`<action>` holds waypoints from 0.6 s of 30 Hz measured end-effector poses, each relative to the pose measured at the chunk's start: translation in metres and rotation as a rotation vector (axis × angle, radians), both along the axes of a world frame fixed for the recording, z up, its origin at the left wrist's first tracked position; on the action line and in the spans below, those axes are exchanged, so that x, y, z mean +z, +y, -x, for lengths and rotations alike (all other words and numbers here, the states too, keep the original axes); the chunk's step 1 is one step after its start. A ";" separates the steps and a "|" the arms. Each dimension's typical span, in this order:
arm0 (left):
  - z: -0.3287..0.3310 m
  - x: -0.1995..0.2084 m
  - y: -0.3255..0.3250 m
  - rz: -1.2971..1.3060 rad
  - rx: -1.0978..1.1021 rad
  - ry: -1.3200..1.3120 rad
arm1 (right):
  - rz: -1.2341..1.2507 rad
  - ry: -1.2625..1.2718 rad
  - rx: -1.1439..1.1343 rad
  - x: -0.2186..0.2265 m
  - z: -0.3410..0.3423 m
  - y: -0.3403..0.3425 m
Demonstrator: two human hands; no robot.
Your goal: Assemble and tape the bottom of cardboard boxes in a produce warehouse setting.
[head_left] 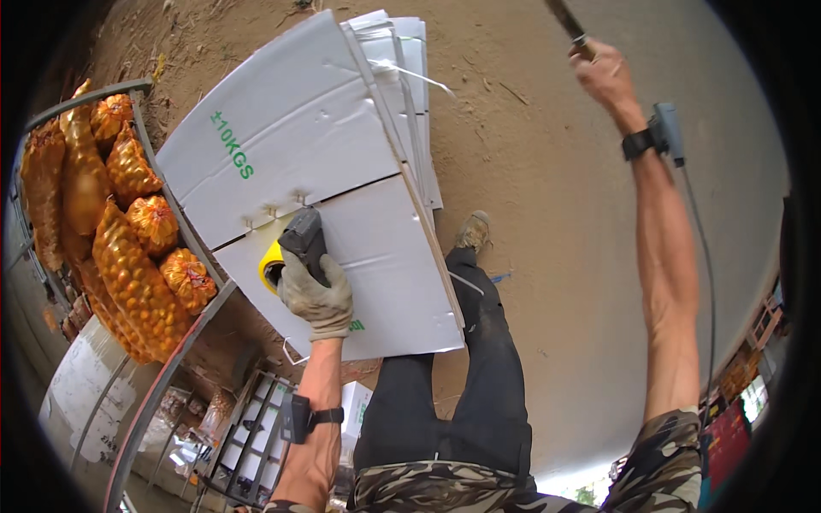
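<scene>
Cardboard stack: Through the head camera I look down on flattened white cardboard sheets (pixel 291 111), piled unevenly on a dirt-strewn floor (pixel 505 154), a dark crease crossing the top one from left edge to right.
Left hand: My gloved left hand (pixel 316 295) bends its fingers around a black tape dispenser (pixel 301 235), the grip partly closed to the width of its body.
Tape dispenser: It sits over the top sheet, just below the crease and nearer the left edge than the right, a yellow roll (pixel 268 261) showing on its left side; whether it presses on the board I cannot tell.
Right hand: Well beyond the sheets' right edge, my right hand (pixel 605 81) is raised, its fingers folded tightly round a dark rod (pixel 566 21) cut off by the frame.
White strap: A thin pale strap (pixel 415 74) juts past the upper right edge of the pile.
Metal-framed cart: Orange net sacks (pixel 137 274) of round produce fill a cart (pixel 115 88) just beside the sheets' left edge.
Boot: A dusty boot (pixel 475 231) stands near their right edge.
</scene>
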State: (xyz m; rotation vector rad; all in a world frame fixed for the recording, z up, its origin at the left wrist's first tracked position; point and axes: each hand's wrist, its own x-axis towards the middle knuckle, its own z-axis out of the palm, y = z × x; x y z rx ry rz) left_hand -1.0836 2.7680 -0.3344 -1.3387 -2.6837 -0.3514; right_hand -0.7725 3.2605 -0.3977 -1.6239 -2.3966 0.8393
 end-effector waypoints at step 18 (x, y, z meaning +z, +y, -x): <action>0.046 0.009 0.003 0.070 -0.123 -0.096 | 0.823 0.308 -0.722 -0.061 0.023 -0.569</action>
